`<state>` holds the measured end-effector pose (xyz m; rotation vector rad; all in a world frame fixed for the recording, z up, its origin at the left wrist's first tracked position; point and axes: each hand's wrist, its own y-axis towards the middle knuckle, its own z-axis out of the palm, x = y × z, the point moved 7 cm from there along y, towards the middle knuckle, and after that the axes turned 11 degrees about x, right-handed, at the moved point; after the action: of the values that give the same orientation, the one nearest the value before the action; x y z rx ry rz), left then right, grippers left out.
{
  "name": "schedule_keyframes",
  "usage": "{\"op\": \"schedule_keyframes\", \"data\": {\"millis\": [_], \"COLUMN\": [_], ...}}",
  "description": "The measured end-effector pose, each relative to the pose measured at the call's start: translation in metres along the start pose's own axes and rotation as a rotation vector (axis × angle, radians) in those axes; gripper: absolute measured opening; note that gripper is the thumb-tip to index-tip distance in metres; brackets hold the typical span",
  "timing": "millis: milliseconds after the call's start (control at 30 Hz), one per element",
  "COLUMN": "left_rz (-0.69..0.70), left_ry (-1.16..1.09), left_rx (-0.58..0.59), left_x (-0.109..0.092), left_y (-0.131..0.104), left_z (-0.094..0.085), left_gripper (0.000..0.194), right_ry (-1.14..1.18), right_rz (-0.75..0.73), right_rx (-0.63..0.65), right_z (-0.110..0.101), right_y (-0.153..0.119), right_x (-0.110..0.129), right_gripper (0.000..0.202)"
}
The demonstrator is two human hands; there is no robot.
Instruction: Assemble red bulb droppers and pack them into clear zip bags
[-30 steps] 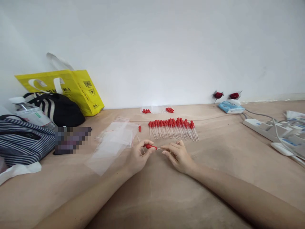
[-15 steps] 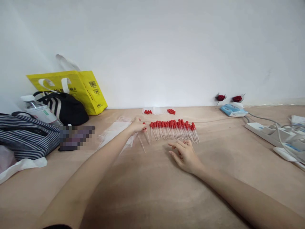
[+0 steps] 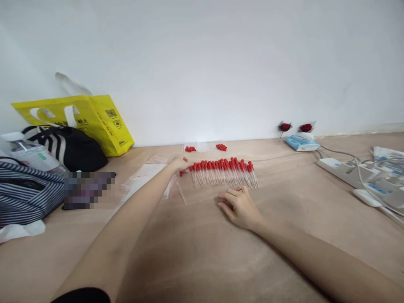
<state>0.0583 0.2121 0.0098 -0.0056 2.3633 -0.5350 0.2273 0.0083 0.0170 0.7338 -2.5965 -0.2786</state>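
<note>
Right, across the broad brown table (image 3: pixel 202 261) we go, with the yellow bag (image 3: pixel 99 118) leaning at the far left, the black bag (image 3: pixel 78 147) in front of it and the striped bag (image 3: pixel 28 193) nearer the edge. Over on the right, there's the white power strip (image 3: pixel 339 170), cables trailing. Clear plastic bags (image 3: pixel 142 179) lie fanned beyond the left forearm, and centre stage it's the row of red-topped droppers (image 3: pixel 224 168), side by side, bulbs towards the wall. Now the hands: the left hand (image 3: pixel 179 163) is at the row's left end, fingertips right by the end bulbs, and whether it grips one I cannot tell! The right hand (image 3: pixel 236 206) sits just in front of the row, fingers loosely curled, nothing visible in its grasp. A lone clear tube (image 3: pixel 181 194) lies between the hands, and two little clusters of loose red bulbs (image 3: pixel 221 147) sit near the wall.
</note>
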Motion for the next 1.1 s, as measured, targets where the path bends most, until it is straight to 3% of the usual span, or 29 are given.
{"op": "schedule_keyframes", "data": {"millis": [233,300,467,600,700,800,867,967,1100], "left_rz": [-0.034,-0.049,-0.07,-0.033,0.074,0.237,0.34,0.435,0.634], "left_ry": [0.304,0.351,0.377,0.314,0.23,0.134,0.068,-0.029,-0.124], "left_rx": [-0.107,-0.102,-0.081,-0.115,-0.157,-0.169,-0.173,-0.174,0.025], "left_x": [0.018,0.022,0.025,0.025,0.02,0.014,0.014,0.021,0.021], "left_y": [-0.021,-0.022,-0.015,-0.012,-0.022,-0.046,-0.068,-0.102,-0.137], "left_z": [-0.031,-0.029,-0.018,-0.018,-0.022,-0.022,-0.017,0.0,0.04], "left_gripper": [0.027,0.028,0.028,0.028,0.028,0.018,0.012,0.014,0.01], "right_ry": [-0.042,-0.061,-0.073,-0.094,-0.123,-0.141,-0.155,-0.134,0.076], "right_rz": [0.025,0.046,0.264,0.344,0.367,0.393,0.39,0.338,0.142], "right_rx": [-0.021,0.005,0.086,0.169,0.265,0.335,0.313,0.186,-0.008], "right_z": [0.009,0.02,0.043,0.053,0.056,0.054,0.047,0.031,0.01], "right_y": [0.019,0.037,0.081,0.098,0.104,0.1,0.09,0.064,0.023], "right_x": [0.02,0.034,0.052,0.053,0.053,0.051,0.043,0.02,-0.02], "right_gripper": [0.014,0.019,0.038,0.037,0.031,0.029,0.028,0.021,0.014]}}
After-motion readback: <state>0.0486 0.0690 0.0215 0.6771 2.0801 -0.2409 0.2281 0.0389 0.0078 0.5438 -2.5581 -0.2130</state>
